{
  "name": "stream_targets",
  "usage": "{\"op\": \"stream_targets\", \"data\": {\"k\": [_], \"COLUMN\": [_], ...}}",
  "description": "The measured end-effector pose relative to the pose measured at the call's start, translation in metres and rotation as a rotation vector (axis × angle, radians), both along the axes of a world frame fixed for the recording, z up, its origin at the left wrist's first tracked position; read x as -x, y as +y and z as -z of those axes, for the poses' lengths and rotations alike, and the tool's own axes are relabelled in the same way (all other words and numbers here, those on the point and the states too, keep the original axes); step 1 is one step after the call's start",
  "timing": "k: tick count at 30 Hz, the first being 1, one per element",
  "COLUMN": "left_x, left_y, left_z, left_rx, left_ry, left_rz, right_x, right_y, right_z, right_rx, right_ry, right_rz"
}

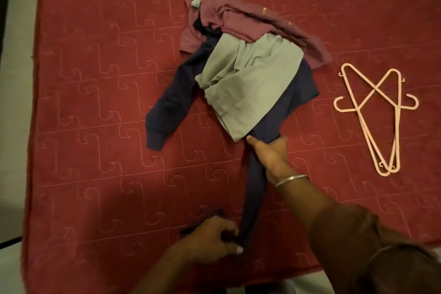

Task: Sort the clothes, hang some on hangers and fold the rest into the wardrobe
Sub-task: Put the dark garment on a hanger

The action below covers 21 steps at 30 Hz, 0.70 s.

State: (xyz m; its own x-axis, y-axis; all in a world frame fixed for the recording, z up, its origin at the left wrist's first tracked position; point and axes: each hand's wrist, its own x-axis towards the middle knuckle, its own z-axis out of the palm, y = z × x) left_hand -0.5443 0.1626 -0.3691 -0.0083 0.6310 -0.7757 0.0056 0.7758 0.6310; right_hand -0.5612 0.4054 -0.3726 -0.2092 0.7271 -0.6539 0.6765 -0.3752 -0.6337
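The right hand (272, 155) grips the navy garment (256, 181) where it leaves the pile; the left hand (212, 237) pinches its near end. Between them the cloth runs taut, long axis pointing away toward the pile (243, 59), under the green piece (248, 88). Two hangers (379, 114) lie well apart on the red bed (95, 102).

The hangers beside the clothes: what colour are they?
Pale pink hangers, seen in the head view.
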Motion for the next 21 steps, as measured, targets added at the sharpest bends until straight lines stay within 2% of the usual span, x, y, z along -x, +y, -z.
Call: {"op": "stream_targets", "data": {"k": [2, 4, 6, 7, 8, 9, 10, 11, 12, 13, 15, 17, 18, 21], "left_x": [0.016, 0.041, 0.065, 0.074, 0.079, 0.084, 0.088, 0.092, 0.096, 0.101, 0.111, 0.122, 0.126, 0.14], "left_y": [-0.011, -0.015, 0.0, 0.014, 0.032, 0.054, 0.078, 0.103, 0.128, 0.15, 0.187, 0.211, 0.218, 0.228], "left_z": [0.0, 0.0, -0.004, -0.008, -0.015, -0.023, -0.033, -0.04, -0.044, -0.044, -0.041, -0.034, -0.03, -0.008], "left_rx": [0.068, 0.159, 0.141, 0.05, -0.093, -0.235, -0.358, -0.456, -0.522, -0.561, -0.554, -0.48, -0.437, -0.321], "left_ry": [0.026, 0.17, 0.461, 0.619, 0.752, 0.839, 0.873, 0.876, 0.877, 0.885, 0.884, 0.824, 0.784, 0.735], "left_rz": [0.102, 0.122, -0.147, -0.339, -0.48, -0.524, -0.483, -0.4, -0.304, -0.223, -0.117, -0.05, -0.043, -0.074], "right_x": [-0.003, -0.01, -0.015, -0.017, -0.019, -0.019, -0.019, -0.019, -0.017, -0.015, -0.015, -0.009, -0.003, 0.022], "right_y": [-0.008, -0.029, -0.056, -0.07, -0.083, -0.093, -0.099, -0.098, -0.09, -0.075, -0.029, 0.03, 0.062, 0.139], "right_z": [-0.009, -0.014, -0.021, -0.023, -0.025, -0.025, -0.023, -0.017, -0.015, -0.009, 0.001, 0.006, 0.012, 0.03], "right_rx": [-0.11, -0.334, -0.461, -0.52, -0.58, -0.62, -0.632, -0.518, -0.333, -0.216, -0.154, -0.166, -0.188, -0.241], "right_ry": [0.025, -0.112, -0.261, -0.292, -0.242, -0.121, -0.031, 0.037, 0.03, -0.005, -0.117, -0.109, -0.054, 0.103], "right_rz": [-0.125, -0.423, -0.74, -0.869, -0.97, -1.078, -1.246, -1.331, -1.304, -1.167, -0.74, -0.266, -0.154, -0.084]}}
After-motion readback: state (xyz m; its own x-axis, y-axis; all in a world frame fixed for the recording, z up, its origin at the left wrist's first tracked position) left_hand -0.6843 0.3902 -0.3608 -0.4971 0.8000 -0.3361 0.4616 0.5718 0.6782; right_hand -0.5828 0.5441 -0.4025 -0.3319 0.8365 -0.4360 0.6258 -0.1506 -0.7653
